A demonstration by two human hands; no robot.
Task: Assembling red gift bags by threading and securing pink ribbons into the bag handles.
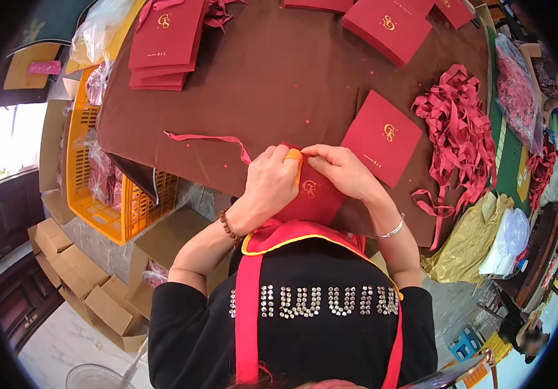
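Observation:
Close to my body, a red paper bag with a gold emblem is held upright-tilted at the table's near edge. My left hand is closed on its upper left edge, an orange cover on one finger. From under that hand a thin red ribbon trails left over the tabletop. My right hand pinches the upper edge of the same bag, its fingertips near the left hand's. Whether the ribbon passes through the bag is hidden by my fingers. Another flat red bag lies just beyond my right hand.
The brown-covered table bears a stack of red bags far left, more bags far right and a heap of red ribbons at right. An orange crate and cardboard boxes stand left.

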